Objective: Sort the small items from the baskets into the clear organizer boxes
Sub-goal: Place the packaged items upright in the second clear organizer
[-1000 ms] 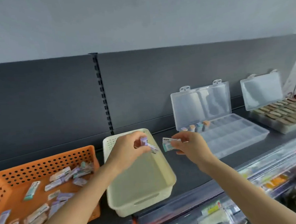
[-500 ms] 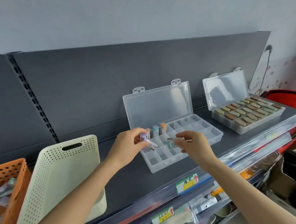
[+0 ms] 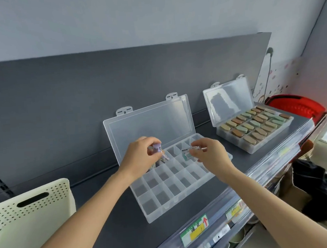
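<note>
A: Two hands, one piece each. Best lowered one at a time, straight down into an empty cell, clear of the dividers.

B: Noted. Left hand [image 3: 139,156] curled, pinching purple packet [image 3: 157,148]. Right hand [image 3: 208,153] pinching green packet [image 3: 187,156] at fingertips. Both just above back rows of clear organizer box [image 3: 164,210].

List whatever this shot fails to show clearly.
All in the head view:
The organizer: its back-left cells are hidden behind the left hand.
The purple item that hand pinches: print too small to read.
The packet in the right hand: partly covered by fingers, blurred.
The cream basket: cut off by the left and bottom edges, inside unseen.
The shelf label: text blurred.
</note>
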`<control>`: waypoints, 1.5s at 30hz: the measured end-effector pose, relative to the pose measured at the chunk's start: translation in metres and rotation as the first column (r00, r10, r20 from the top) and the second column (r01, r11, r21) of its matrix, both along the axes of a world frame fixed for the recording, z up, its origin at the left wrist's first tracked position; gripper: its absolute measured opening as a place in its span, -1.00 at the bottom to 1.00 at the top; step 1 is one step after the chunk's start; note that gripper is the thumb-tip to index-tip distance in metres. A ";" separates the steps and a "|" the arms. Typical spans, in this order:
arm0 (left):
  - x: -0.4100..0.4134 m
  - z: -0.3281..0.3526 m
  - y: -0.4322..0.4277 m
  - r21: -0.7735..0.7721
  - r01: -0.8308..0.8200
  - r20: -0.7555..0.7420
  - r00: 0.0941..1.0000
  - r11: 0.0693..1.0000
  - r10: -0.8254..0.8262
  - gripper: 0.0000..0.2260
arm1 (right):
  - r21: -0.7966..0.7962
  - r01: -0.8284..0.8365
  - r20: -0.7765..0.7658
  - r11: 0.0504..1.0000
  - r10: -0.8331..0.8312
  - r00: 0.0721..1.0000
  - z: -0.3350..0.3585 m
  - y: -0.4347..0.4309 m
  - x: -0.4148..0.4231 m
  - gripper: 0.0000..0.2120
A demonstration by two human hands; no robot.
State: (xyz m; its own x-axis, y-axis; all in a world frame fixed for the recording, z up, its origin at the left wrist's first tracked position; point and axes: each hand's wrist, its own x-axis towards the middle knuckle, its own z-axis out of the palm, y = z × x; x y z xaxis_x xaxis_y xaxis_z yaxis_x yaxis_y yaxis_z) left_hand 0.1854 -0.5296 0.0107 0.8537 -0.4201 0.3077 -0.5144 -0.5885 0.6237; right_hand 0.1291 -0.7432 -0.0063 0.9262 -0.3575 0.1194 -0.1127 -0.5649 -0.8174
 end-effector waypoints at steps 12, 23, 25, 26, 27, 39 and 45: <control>0.048 -0.013 -0.065 0.011 -0.089 -0.003 0.996 0.996 0.089 -0.89 | -0.106 -0.136 0.026 0.985 0.139 0.990 -0.007 -0.053 0.072 -0.73; 0.067 -0.032 -0.110 0.219 -0.256 -0.062 0.959 0.942 0.275 -0.90 | -0.282 -0.473 0.003 0.835 0.494 0.869 -0.018 -0.093 0.135 -0.75; 0.065 -0.036 -0.114 0.294 -0.271 -0.075 0.949 0.916 0.305 -0.93 | -0.312 -0.526 0.003 0.791 0.554 0.832 -0.024 -0.094 0.141 -0.76; 0.065 -0.038 -0.115 0.324 -0.282 -0.080 0.943 0.903 0.323 -0.93 | -0.323 -0.547 0.002 0.773 0.578 0.816 -0.026 -0.094 0.144 -0.76; 0.065 -0.039 -0.116 0.346 -0.294 -0.077 0.938 0.891 0.339 -0.92 | -0.331 -0.564 -0.001 0.757 0.597 0.802 -0.028 -0.093 0.146 -0.76; 0.076 -0.057 -0.120 0.484 -0.331 0.047 0.934 0.810 0.353 -0.89 | -0.446 -0.653 -0.130 0.611 0.678 0.723 -0.041 -0.077 0.157 -0.79; 0.077 -0.058 -0.114 0.488 -0.322 0.037 0.936 0.811 0.350 -0.88 | -0.547 -0.655 -0.202 0.520 0.678 0.707 -0.045 -0.074 0.160 -0.82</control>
State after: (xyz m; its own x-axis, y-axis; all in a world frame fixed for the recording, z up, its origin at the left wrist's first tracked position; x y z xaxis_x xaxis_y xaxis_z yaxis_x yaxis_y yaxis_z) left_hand 0.2628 -0.6435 -0.0473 0.9779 -0.1866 0.0945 -0.2042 -0.9496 0.2378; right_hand 0.2891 -0.8173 -0.0510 0.8572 0.5040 0.1059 0.5082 -0.7946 -0.3321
